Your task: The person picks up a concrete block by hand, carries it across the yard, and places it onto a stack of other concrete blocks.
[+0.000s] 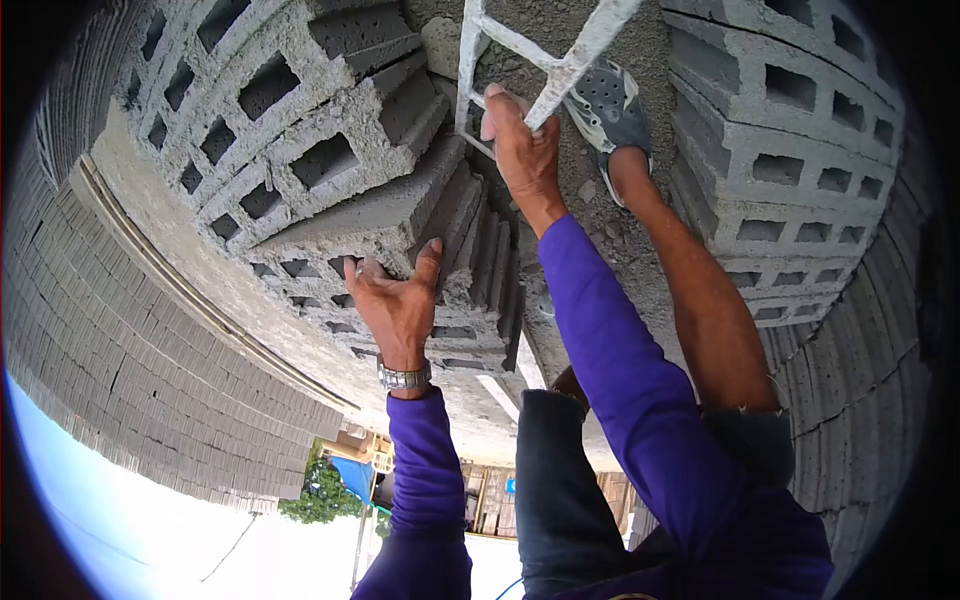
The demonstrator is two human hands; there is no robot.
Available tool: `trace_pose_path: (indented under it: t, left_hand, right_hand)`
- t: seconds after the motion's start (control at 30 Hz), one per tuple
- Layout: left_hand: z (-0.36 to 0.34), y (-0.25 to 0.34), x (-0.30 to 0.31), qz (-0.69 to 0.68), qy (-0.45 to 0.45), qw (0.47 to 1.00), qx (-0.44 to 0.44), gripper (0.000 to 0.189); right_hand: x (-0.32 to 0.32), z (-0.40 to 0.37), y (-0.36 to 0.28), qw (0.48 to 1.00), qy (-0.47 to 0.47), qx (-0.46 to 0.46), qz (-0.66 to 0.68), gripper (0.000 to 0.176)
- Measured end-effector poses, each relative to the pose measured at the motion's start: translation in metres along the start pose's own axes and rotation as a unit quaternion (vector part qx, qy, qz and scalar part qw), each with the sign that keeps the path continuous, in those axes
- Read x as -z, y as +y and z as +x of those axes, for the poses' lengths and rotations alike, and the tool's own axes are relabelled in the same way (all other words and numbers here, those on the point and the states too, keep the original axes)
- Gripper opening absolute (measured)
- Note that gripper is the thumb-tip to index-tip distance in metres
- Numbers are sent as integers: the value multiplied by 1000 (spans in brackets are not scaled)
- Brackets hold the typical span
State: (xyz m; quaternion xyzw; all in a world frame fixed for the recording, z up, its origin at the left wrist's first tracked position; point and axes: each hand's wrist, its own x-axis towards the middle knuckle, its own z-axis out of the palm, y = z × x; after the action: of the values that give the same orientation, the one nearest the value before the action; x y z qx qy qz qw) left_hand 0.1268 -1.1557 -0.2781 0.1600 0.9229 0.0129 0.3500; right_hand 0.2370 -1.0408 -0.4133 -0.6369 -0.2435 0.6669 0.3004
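Observation:
My left hand (pixel 395 305), with a metal watch at the wrist, grips the edge of a grey concrete hollow block (pixel 365 215) in the stack on the left. Its fingers reach the holed face, while the thumb lies against the block's side. My right hand (pixel 525 160) is closed around a bar of a white-painted metal frame (pixel 515 40) with crossbars. That frame stands in the gap between the block stacks, and its upper part runs out of view. Part of the left fingers is hidden at the block.
Another stack of hollow blocks (pixel 790 130) rises on the right. My foot in a grey clog (pixel 605 105) is on gritty ground (pixel 590 215) between the stacks. Long rows of stacked blocks (pixel 130 350) line the far left. Wooden strips (pixel 525 360) lie near my leg.

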Motion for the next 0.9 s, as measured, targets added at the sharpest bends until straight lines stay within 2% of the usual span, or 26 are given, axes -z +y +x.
trace_pose_path:
  t: [0.07,0.13,0.17,0.23,0.3,0.37,0.4,0.43,0.5,0.53,0.57,0.67,0.7,0.73,0.77,0.83,0.87,0.9]
  left_hand:
    - [4,2,-3,-12,-19,1000,15,87]
    - [0,-5,-11,21,108,990,-92,72]
    - [-1,-12,-9,25,106,990,-85,72]
    - [2,3,-2,50,12,998,-38,68]
    - [4,-3,-18,67,51,995,-52,68]
    - [6,8,-25,181,55,970,-155,66]
    - [5,6,-24,144,57,964,-214,56]
    - [3,24,-8,141,69,963,-218,56]
    - [-13,52,25,13,31,984,-176,61]
    - [-13,58,33,4,106,978,-180,56]
    - [-3,66,40,46,155,962,-221,57]
    - [42,90,29,62,160,955,-242,58]
    - [53,103,21,115,109,971,-180,62]
    - [61,113,13,166,54,978,-117,66]
    - [69,114,4,166,49,978,-118,66]
    - [81,97,-14,150,158,972,-93,68]
    - [90,78,-19,110,216,954,-174,59]
    - [86,74,-13,112,216,954,-172,59]
  right_hand:
    - [-4,8,12,1000,-11,8,-23,44]
    - [3,4,10,999,-15,-6,-43,43]
    - [9,5,10,999,0,-2,-44,44]
    - [22,11,0,998,20,21,-62,44]
    - [31,16,-12,999,41,0,-24,41]
    - [32,14,-33,998,45,18,-33,47]
    - [34,15,-35,998,49,22,-31,48]
    - [34,14,-46,998,45,-50,0,47]
    - [28,12,-60,997,58,-42,15,46]
    - [26,14,-64,997,56,-43,19,46]
    - [23,17,-68,998,58,-27,12,46]
    - [12,24,-75,998,59,-23,27,47]
    - [8,28,-77,997,57,-31,43,47]
    - [6,33,-78,999,45,5,25,47]
    - [6,36,-78,999,31,-7,29,45]
    - [1,42,-78,997,31,62,13,45]
    - [-3,44,-79,998,43,46,20,45]
    - [-6,43,-79,998,43,43,21,45]
